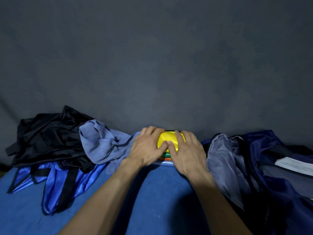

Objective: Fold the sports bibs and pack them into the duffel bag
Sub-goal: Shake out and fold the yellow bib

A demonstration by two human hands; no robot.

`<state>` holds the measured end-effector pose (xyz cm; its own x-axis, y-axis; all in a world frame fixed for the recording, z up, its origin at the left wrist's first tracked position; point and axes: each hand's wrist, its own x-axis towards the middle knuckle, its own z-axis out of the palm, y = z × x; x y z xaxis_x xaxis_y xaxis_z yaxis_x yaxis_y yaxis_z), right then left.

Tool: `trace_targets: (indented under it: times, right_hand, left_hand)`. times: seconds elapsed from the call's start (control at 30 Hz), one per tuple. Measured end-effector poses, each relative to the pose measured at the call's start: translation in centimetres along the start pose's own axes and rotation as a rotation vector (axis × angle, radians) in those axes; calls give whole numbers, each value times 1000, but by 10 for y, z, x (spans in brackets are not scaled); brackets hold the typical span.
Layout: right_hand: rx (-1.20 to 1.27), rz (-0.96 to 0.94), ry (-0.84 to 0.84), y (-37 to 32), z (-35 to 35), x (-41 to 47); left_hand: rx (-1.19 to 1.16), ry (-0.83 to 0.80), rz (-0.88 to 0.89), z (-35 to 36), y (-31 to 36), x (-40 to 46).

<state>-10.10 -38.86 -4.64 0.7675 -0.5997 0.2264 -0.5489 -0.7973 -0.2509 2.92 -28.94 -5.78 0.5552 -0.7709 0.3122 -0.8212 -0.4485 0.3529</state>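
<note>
A folded yellow bib (pixel 166 137) tops a small stack, with green (pixel 165 155) and orange (pixel 165 159) folded bibs showing beneath it, at the far edge of the blue surface (pixel 152 192). My left hand (pixel 147 147) and my right hand (pixel 186 150) both lie flat on the yellow bib, fingers fairly straight, pressing it, thumbs meeting at the front. An open navy duffel bag (pixel 264 167) with grey lining lies to the right. Unfolded bibs lie to the left: pale blue (pixel 100 145), black (pixel 49 138), shiny royal blue with black trim (pixel 55 182).
A dark grey backdrop (pixel 152 65) rises right behind the stack. A white sheet of paper (pixel 294 165) lies on the bag at the far right. Bare blue surface lies between and in front of my forearms.
</note>
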Motion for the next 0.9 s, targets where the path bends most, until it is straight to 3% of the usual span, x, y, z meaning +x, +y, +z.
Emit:
trace_targets:
  times: [0.37, 0.53, 0.9]
  right_hand:
    - [-83, -28, -75, 2, -2, 1]
    - [-72, -16, -80, 3, 1, -1]
    - [-126, 0, 16, -3, 6, -5]
  left_hand:
    - [68, -25, 2, -1, -9, -1]
    - [184, 103, 222, -4, -5, -4]
    - [-71, -18, 152, -8, -13, -14]
